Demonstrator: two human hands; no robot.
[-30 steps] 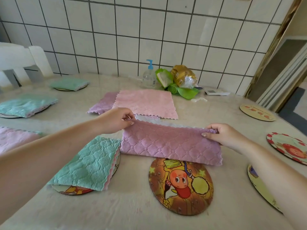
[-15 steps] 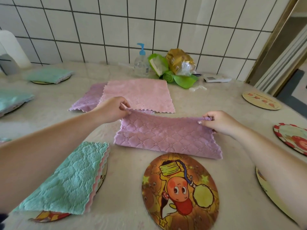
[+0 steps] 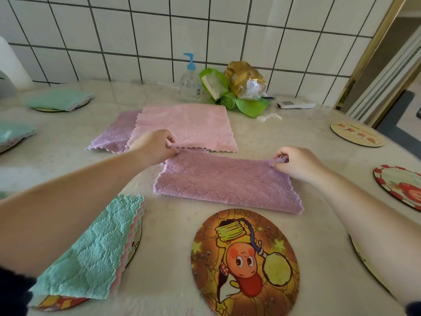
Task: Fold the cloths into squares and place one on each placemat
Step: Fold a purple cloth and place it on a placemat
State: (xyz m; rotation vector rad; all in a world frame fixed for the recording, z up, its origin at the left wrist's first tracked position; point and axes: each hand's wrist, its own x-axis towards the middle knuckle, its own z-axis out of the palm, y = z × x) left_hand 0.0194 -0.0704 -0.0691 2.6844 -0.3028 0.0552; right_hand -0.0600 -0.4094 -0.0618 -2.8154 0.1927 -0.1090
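I've got the purple cloth (image 3: 225, 182) folded in half into a long strip, lying flat on the desk (image 3: 284, 137), just beyond the cartoon placemat (image 3: 245, 262) and not on it. My left hand (image 3: 157, 148) pinches the strip's far-left corner, my right hand (image 3: 296, 163) pinches the far-right corner; both corners are bunched between thumb and fingers, the rest of the cloth lies on the desk. Just behind it a pink cloth (image 3: 186, 127) lies unfolded, overlapping a second purple cloth (image 3: 114, 135) to its left. Near left, a folded teal cloth (image 3: 91, 254) sits on its placemat (image 3: 61, 301), mostly covering it. Another folded teal cloth (image 3: 59, 99) is on a mat at far left. Bare mats on the right: a strawberry placemat (image 3: 401, 185) and a pale round placemat (image 3: 356, 134) farther back. By the tiled wall: pump bottle (image 3: 190, 80), green bag (image 3: 230, 96), gold packet (image 3: 245, 79), white remote (image 3: 296, 103).
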